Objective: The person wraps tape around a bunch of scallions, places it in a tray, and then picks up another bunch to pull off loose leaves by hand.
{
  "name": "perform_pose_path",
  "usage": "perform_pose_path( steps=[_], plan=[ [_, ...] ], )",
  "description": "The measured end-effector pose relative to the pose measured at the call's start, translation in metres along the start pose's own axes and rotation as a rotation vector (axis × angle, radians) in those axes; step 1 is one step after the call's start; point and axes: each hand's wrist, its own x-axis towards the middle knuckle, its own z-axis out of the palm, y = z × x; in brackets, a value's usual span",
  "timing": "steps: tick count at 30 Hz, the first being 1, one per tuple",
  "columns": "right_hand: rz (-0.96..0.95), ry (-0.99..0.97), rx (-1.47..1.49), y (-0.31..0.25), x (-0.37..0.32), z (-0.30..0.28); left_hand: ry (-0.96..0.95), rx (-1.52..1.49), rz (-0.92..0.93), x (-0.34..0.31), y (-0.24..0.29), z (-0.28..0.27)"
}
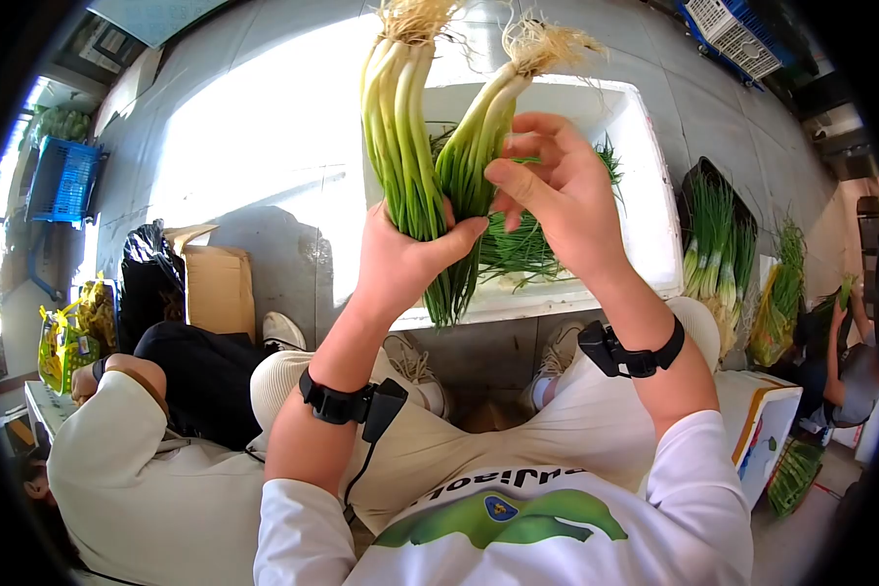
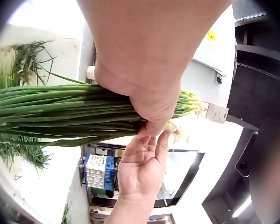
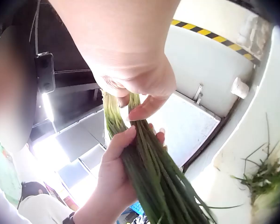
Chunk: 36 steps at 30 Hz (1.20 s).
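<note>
The left hand (image 1: 415,256) grips a bunch of green onions (image 1: 405,146) around its green leaves, roots up. Above the grip the bunch parts into two groups of white stems. The right hand (image 1: 562,195) is beside the smaller group, its fingers bent and thumb near the stems; whether it touches them is hard to tell. In the left wrist view the left hand (image 2: 154,102) wraps the leaves, the right hand (image 2: 142,170) by it. The right wrist view has the right hand (image 3: 140,88) over the stems and the left thumb across the leaves (image 3: 154,172).
Below the hands a white foam box (image 1: 654,210) holds loose green onions (image 1: 523,249). More bunches (image 1: 718,234) lie in a black container at the right. A cardboard box (image 1: 220,288) and a seated person (image 1: 156,479) are at the left; blue crates (image 1: 63,181) stand farther off.
</note>
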Motion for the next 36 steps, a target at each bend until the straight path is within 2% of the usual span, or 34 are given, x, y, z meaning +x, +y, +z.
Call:
perform_pose_path(
  steps=[1, 3, 7, 9, 12, 16, 19, 21, 24, 28, 30, 34, 36],
  plan=[
    [-0.001, 0.000, 0.001, 0.001, 0.000, -0.002, 0.017, -0.054, -0.009, 0.001, -0.004, 0.001],
    [-0.230, 0.064, -0.235, 0.003, 0.002, -0.008, 0.033, -0.109, -0.018, 0.001, -0.006, 0.002],
    [-0.296, 0.019, -0.405, -0.004, 0.002, -0.016, 0.066, -0.068, -0.040, -0.003, 0.007, 0.008],
    [-0.357, 0.019, -0.612, -0.007, 0.002, -0.016, 0.071, -0.017, -0.057, -0.005, 0.009, 0.010],
    [-0.349, 0.041, -0.741, -0.014, 0.000, -0.015, -0.006, 0.126, -0.066, -0.006, 0.007, 0.010],
    [-0.373, 0.032, -0.780, -0.012, 0.003, -0.023, 0.017, 0.112, -0.038, -0.007, 0.003, 0.012],
    [-0.374, 0.011, -0.774, -0.015, 0.003, -0.028, 0.030, 0.081, -0.120, -0.006, 0.007, 0.008],
    [-0.484, 0.042, -0.803, -0.012, 0.005, -0.033, 0.006, 0.068, -0.118, -0.005, 0.007, 0.007],
    [-0.538, 0.074, -0.843, -0.013, 0.006, -0.034, 0.035, 0.025, -0.064, -0.006, 0.003, 0.012],
    [-0.419, 0.137, -0.771, -0.017, 0.002, -0.028, 0.056, -0.025, -0.017, -0.008, 0.003, 0.012],
    [-0.407, 0.126, -0.872, -0.020, 0.002, -0.029, 0.060, -0.015, -0.010, -0.008, 0.002, 0.012],
    [-0.431, 0.058, -0.933, -0.019, 0.002, -0.027, 0.001, 0.051, -0.058, -0.009, 0.005, 0.008],
    [-0.532, 0.046, -0.919, -0.015, 0.005, -0.025, -0.003, 0.063, -0.063, -0.010, 0.005, 0.007]
  ],
)
